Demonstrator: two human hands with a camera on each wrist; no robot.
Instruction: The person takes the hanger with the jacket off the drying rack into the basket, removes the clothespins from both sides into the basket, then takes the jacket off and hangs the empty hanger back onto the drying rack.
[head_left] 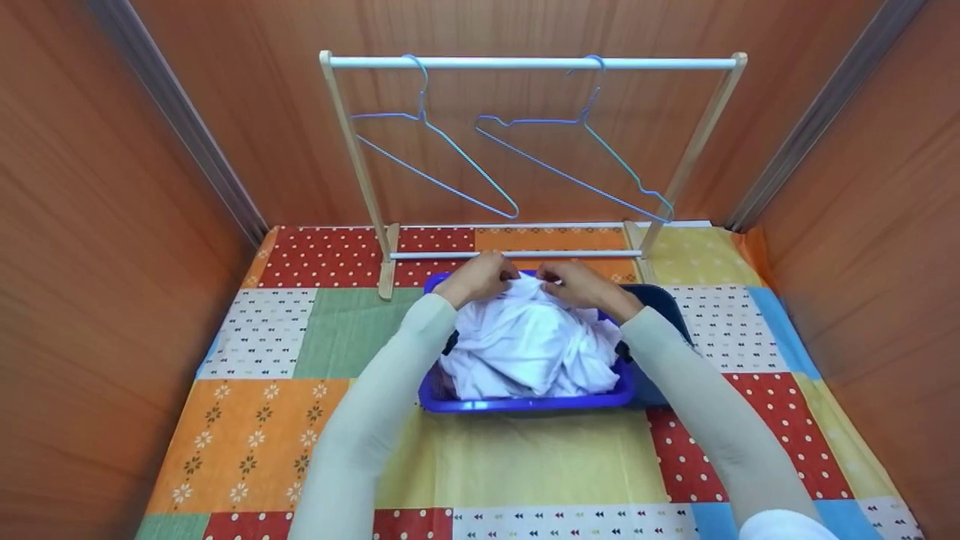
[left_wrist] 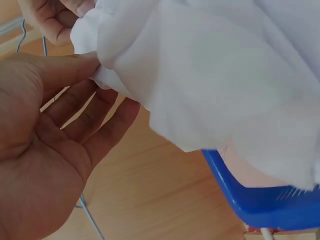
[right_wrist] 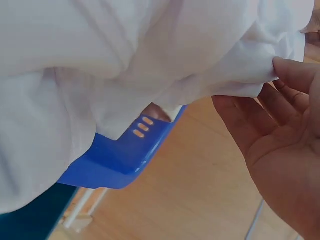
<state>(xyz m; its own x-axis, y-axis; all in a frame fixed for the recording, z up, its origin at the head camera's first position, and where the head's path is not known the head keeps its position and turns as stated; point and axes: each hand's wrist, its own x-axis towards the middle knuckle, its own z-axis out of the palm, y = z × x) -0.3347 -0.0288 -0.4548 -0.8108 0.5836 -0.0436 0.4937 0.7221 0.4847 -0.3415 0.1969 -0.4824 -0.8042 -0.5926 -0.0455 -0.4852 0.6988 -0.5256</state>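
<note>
White cloth (head_left: 525,345) lies heaped in a blue basket (head_left: 525,405), its far end raised between both hands. On that end's left side, my left hand (head_left: 480,280) pinches the fabric between thumb and fingers. My right hand (head_left: 577,285) pinches it a short way to the right. The left wrist view shows the left thumb (left_wrist: 70,70) on top of the cloth (left_wrist: 200,75), with the fingers beneath. A similar pinch by the right hand (right_wrist: 285,135) appears in the right wrist view, where the cloth (right_wrist: 150,45) drapes over the basket (right_wrist: 125,155).
Behind the basket stands a rack with a white top rail (head_left: 510,63) and wooden legs. Two blue wire hangers (head_left: 469,157) hang from it. A dark bin (head_left: 660,307) sits against the basket's right side. Patchwork cloth (head_left: 255,420) covers the table, with wood-grain panels around it.
</note>
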